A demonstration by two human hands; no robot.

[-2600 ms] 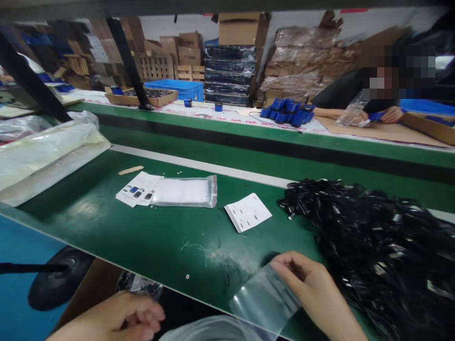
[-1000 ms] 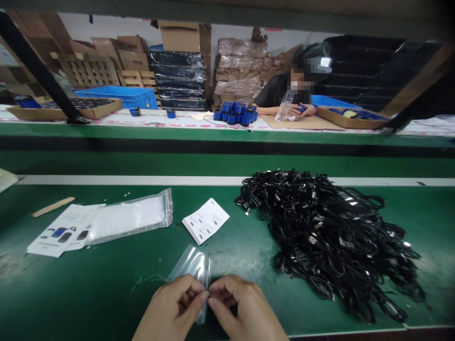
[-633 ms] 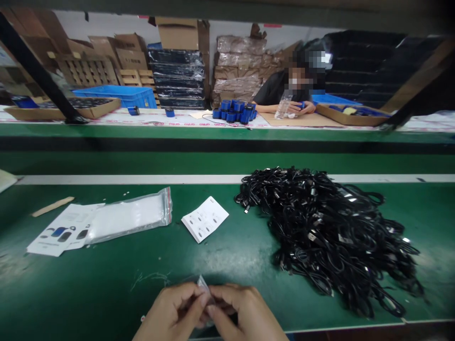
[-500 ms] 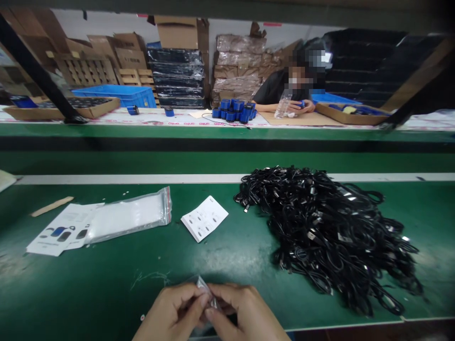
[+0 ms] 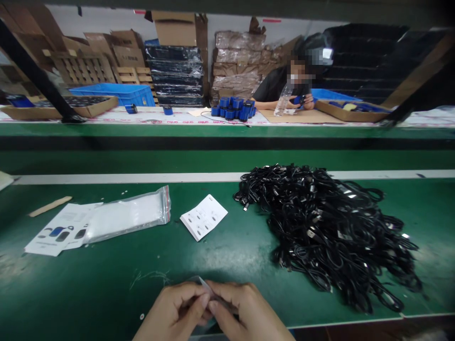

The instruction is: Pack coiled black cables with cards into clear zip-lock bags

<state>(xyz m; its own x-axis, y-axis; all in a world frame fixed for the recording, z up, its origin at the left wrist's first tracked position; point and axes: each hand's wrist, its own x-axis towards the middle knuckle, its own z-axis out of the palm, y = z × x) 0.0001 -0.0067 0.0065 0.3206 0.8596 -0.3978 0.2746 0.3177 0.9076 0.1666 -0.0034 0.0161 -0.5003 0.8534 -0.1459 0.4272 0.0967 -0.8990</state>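
Observation:
At the near edge of the green belt, my left hand and my right hand meet fingertip to fingertip. Both pinch a small clear plastic bag, of which only a thin top edge shows above the fingers. A big heap of black cables lies to the right of my hands. A small white leaflet lies ahead of them, and a stack of clear zip bags lies farther left over printed leaflets.
A wooden stick lies at the far left. Beyond a raised green rail, a second bench holds blue cylinders, cardboard trays and a blue crate. A person sits there handling a clear bag.
My right hand brought the clear bag from the belt's right edge to the middle, where my left hand joined it. The bag has since sunk between my fingers until almost hidden.

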